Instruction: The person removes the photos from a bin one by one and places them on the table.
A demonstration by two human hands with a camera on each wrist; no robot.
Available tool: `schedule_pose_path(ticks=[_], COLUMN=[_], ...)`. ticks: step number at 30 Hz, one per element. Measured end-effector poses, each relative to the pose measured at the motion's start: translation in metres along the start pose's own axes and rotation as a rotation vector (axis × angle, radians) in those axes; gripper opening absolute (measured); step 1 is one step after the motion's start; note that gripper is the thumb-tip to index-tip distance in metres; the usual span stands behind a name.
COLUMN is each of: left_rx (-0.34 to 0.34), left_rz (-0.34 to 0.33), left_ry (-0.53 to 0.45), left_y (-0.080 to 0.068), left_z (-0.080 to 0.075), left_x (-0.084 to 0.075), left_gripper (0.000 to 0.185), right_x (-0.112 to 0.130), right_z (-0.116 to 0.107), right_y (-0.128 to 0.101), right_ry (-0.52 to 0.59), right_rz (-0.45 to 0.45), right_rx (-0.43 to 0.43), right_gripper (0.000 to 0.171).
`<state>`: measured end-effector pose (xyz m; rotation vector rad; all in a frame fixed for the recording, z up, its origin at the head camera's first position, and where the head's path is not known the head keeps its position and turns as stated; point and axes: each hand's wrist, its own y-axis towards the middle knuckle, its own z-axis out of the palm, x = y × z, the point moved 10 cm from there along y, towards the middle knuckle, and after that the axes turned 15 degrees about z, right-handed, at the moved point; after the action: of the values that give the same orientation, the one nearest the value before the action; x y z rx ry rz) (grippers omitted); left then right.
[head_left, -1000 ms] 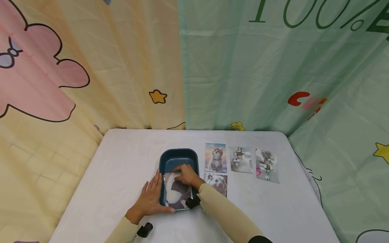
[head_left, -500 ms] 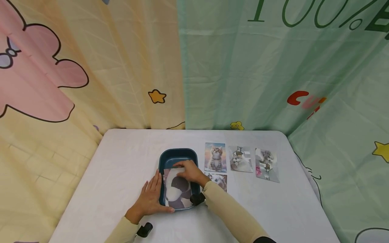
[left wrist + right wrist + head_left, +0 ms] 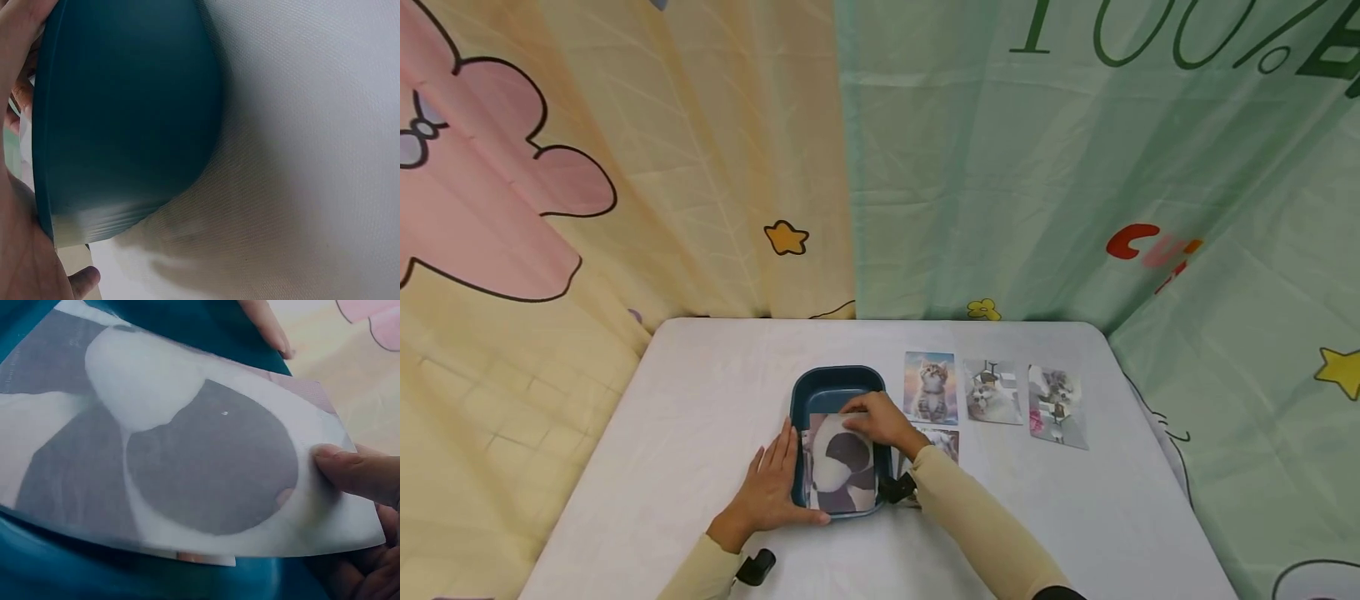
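Now the right hand (image 3: 880, 421), its fingers (image 3: 350, 472) pinching the cat photo (image 3: 842, 463), has drawn it further toward the bench's far edge over the blue tray (image 3: 835, 379), which the left hand (image 3: 771, 492) steadies with flat, straight fingers.

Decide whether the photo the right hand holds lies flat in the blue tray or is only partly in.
Partly in. The photo bows over the tray; the right hand pinches its far edge, raised off the bottom.
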<state>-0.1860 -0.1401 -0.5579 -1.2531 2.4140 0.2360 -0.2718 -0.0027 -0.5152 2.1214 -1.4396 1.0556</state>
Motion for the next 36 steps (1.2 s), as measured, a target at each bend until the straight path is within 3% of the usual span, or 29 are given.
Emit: schedule_pose_path(ticks=[12,21,28,36], left_rx=[0.007,-0.016,-0.014,-0.050], left_rz=[-0.004,0.007,0.002,0.012], left_ry=[-0.007,-0.008,-0.005,-0.003], left_y=[0.002,-0.001,0.000,-0.002], left_z=[0.000,-0.003,-0.003,-0.006], left_x=[0.001,-0.001,-0.002,-0.003], left_gripper=[0.143,0.142,0.142,0.143], right_x=[-0.034,-0.068,-0.094,-0.145], right_z=[-0.039,-0.071,-0.099,-0.129], right_y=[-0.007,-0.021,-0.044,-0.083], right_ry=[0.218,0.440,0.456,0.431], right_rz=[0.125,0.247,0.286,0.374], right_rx=[-0.149,-0.151,-0.170,-0.188], right_gripper=[0.019,0.025,0.026,0.033])
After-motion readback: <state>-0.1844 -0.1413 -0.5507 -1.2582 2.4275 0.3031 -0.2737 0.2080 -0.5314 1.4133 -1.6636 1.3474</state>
